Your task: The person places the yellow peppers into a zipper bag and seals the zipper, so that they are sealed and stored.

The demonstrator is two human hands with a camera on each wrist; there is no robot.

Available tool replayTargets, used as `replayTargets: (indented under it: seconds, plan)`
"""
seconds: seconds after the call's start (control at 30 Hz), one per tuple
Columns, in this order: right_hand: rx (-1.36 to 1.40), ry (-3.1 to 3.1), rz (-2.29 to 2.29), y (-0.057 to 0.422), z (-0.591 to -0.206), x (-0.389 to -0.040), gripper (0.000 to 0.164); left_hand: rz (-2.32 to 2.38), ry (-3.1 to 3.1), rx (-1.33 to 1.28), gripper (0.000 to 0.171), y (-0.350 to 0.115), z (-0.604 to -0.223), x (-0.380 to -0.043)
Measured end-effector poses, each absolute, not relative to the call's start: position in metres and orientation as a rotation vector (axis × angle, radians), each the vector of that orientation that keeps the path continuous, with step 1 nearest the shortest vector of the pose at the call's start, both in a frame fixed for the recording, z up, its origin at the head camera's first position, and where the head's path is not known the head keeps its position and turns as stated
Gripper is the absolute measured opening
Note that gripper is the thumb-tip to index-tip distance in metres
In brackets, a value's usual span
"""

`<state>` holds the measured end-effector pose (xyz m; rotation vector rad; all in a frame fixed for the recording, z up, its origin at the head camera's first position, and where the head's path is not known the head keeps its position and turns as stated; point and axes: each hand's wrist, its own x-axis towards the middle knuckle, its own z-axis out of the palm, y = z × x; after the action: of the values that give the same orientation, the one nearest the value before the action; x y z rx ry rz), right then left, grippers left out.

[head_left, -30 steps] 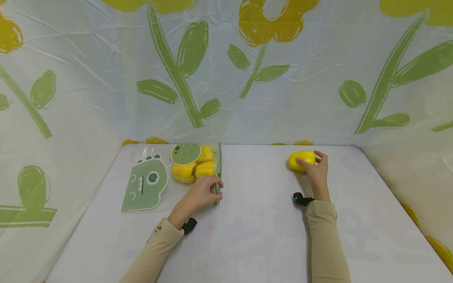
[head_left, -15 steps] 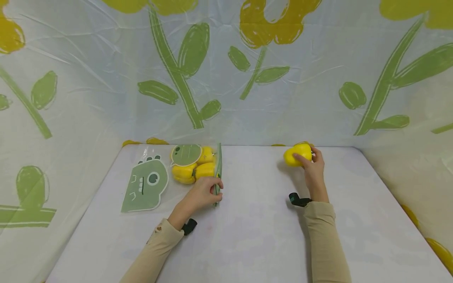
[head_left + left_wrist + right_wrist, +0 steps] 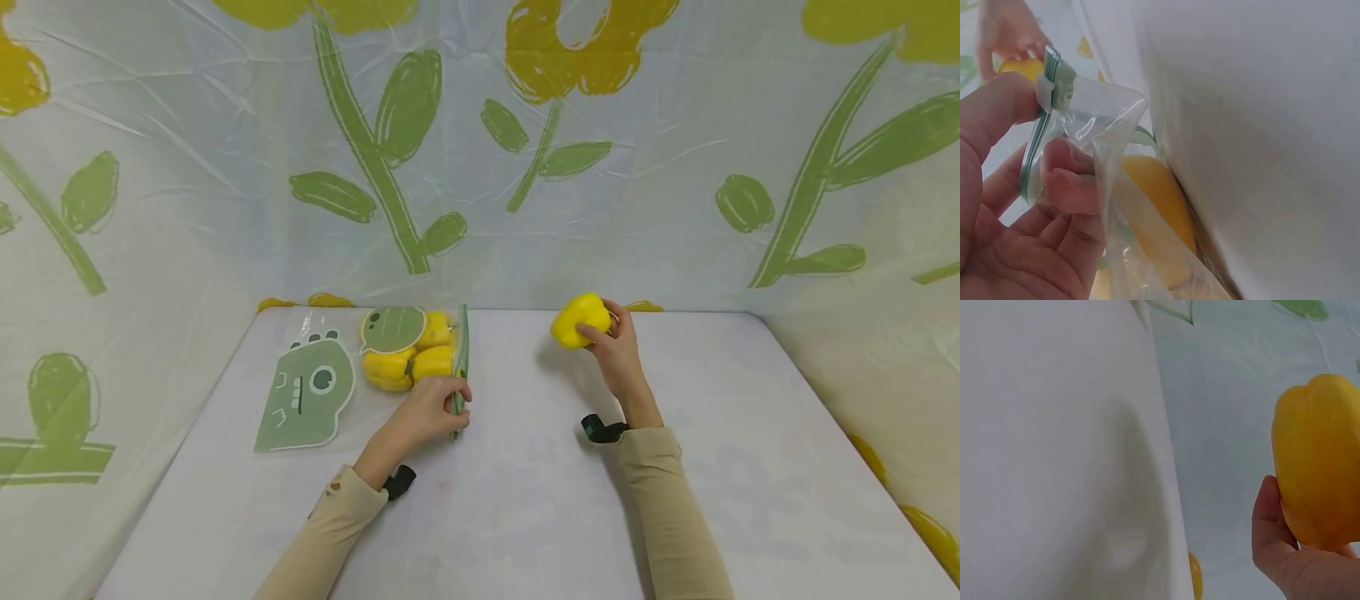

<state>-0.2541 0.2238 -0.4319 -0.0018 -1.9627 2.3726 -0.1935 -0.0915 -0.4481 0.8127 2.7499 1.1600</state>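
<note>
Left hand (image 3: 422, 410): pinching clear bag (image 3: 369, 410) by its zip edge (image 3: 462, 337), at ten o'clock on the tabletop (image 3: 517, 508). Bag: green print (image 3: 315, 400) at its nine o'clock; yellow peppers (image 3: 388, 369) inside, at its two o'clock. Right hand (image 3: 620, 354): curled round one loose pepper (image 3: 576, 321), yellow, held above the tabletop, at one o'clock.

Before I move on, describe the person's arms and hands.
The left hand and right hand wear no gloves. The left sleeve and right sleeve are beige and long; small brownish marks show near the left sleeve's end. The left wrist device and right wrist device are small and black.
</note>
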Motion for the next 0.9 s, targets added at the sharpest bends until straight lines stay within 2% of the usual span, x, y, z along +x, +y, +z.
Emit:
replayTargets:
  seconds: [0.4,0.67,0.9]
  plan:
    - [0.160,-2.240,2.293,0.159,-0.442,-0.254,0.062,1.153,2.744,0.797,0.016,-0.091,-0.447,-0.195]
    - [0.039,-2.484,2.196,0.118,-0.450,-0.258,0.059,1.139,2.745,0.775,0.016,-0.092,-0.447,-0.195]
    - [-0.053,-2.448,2.233,0.104,-0.469,-0.255,0.062,1.151,2.752,0.789,0.017,-0.092,-0.447,-0.194]
